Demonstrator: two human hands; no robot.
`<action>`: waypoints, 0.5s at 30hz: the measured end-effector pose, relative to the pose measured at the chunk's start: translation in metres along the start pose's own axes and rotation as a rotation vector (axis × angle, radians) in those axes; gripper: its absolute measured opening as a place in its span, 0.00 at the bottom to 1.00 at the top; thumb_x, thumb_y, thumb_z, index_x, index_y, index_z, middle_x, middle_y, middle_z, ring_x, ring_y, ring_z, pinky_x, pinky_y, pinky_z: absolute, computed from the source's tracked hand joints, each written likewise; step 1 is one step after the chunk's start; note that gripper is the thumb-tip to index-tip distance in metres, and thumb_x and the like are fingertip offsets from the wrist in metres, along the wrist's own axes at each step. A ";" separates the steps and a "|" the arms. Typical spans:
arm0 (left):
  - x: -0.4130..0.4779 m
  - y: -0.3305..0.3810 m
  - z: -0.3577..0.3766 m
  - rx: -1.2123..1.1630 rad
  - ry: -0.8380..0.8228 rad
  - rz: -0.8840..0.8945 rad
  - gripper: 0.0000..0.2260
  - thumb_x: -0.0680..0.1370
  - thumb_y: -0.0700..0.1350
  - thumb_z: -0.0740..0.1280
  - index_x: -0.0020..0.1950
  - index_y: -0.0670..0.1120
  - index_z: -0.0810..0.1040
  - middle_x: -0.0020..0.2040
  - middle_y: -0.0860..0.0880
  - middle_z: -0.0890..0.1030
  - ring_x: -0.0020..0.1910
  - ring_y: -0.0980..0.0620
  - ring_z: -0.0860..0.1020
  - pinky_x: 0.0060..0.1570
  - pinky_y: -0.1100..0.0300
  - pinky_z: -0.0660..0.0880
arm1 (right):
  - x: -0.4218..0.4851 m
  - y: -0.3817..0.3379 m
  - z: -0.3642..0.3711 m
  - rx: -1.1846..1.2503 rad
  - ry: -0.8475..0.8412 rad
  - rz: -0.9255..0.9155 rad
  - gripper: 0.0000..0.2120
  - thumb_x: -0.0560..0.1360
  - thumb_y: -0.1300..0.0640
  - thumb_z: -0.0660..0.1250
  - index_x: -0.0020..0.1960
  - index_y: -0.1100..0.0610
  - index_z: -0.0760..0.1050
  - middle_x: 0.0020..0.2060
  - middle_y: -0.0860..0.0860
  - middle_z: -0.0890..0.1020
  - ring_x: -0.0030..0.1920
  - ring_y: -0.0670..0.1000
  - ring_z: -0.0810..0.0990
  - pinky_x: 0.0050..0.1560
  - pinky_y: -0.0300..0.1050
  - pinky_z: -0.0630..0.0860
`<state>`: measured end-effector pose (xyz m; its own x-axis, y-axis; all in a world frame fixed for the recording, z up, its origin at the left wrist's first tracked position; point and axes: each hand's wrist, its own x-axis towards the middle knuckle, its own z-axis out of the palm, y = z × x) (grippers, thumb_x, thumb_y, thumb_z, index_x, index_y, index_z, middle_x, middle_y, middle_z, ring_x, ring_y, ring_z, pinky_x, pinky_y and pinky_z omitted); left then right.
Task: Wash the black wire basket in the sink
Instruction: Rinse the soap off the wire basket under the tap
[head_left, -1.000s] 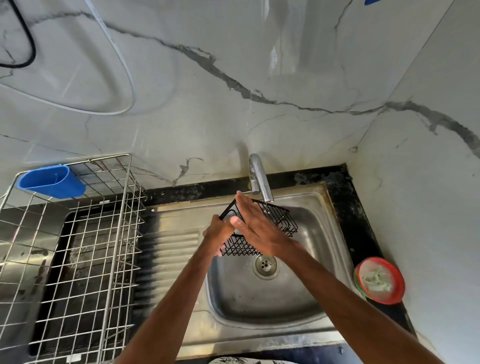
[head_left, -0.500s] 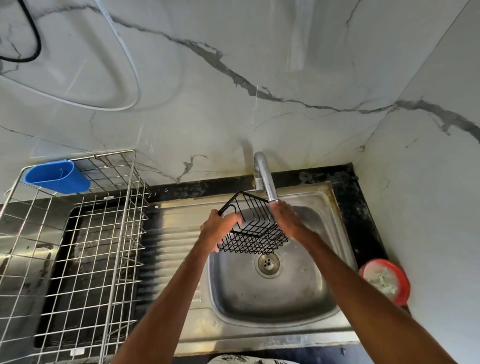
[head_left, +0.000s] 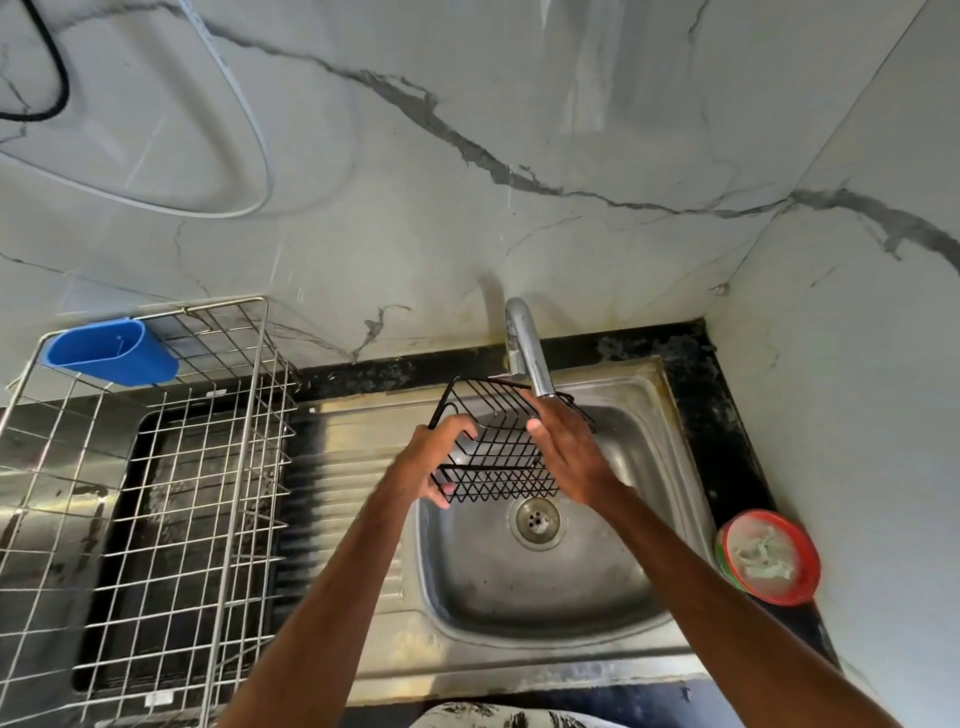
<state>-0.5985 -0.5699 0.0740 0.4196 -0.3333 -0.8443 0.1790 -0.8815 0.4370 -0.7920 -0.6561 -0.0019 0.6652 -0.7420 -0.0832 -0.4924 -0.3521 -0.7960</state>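
Observation:
The black wire basket (head_left: 493, 457) hangs tilted above the steel sink (head_left: 545, 587), just under the chrome tap spout (head_left: 527, 353). My left hand (head_left: 431, 462) grips the basket's left side, fingers curled over its rim and thumb under it. My right hand (head_left: 569, 452) lies against the basket's right side with straight fingers, thumb pointing inward. Whether water runs from the tap is not clear. The drain (head_left: 537, 521) shows below the basket.
A steel wire dish rack (head_left: 171, 499) with a blue plastic cup holder (head_left: 111, 352) stands left of the ribbed drainboard (head_left: 348, 483). A red-rimmed round dish (head_left: 769, 556) with pale scraps sits on the black counter at the right wall. Marble walls close in behind and right.
The basket has been turned in my hands under the tap. My right hand slid from its top across to its right side, while my left hand kept its grip.

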 end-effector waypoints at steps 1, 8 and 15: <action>0.000 0.000 0.000 -0.008 -0.015 -0.011 0.29 0.72 0.54 0.72 0.70 0.46 0.69 0.66 0.40 0.71 0.52 0.36 0.81 0.50 0.40 0.82 | 0.001 0.013 -0.003 -0.006 -0.016 0.063 0.27 0.84 0.37 0.47 0.80 0.46 0.59 0.77 0.50 0.66 0.78 0.46 0.59 0.78 0.58 0.59; 0.003 -0.006 0.001 -0.026 -0.042 -0.062 0.27 0.73 0.55 0.71 0.68 0.46 0.69 0.65 0.38 0.71 0.51 0.36 0.79 0.53 0.36 0.81 | 0.004 -0.005 -0.001 -0.084 -0.111 0.161 0.34 0.82 0.34 0.42 0.81 0.53 0.54 0.79 0.54 0.58 0.80 0.54 0.52 0.79 0.59 0.42; 0.004 -0.008 -0.009 -0.133 -0.046 -0.139 0.25 0.74 0.59 0.70 0.64 0.45 0.71 0.66 0.32 0.72 0.55 0.30 0.79 0.54 0.34 0.81 | -0.003 -0.063 0.017 -0.244 -0.236 -0.184 0.37 0.82 0.35 0.41 0.81 0.56 0.32 0.81 0.52 0.37 0.80 0.48 0.34 0.78 0.54 0.31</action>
<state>-0.5905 -0.5608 0.0699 0.3424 -0.2290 -0.9112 0.3496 -0.8691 0.3498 -0.7533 -0.6223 0.0386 0.8520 -0.5117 -0.1107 -0.4527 -0.6137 -0.6468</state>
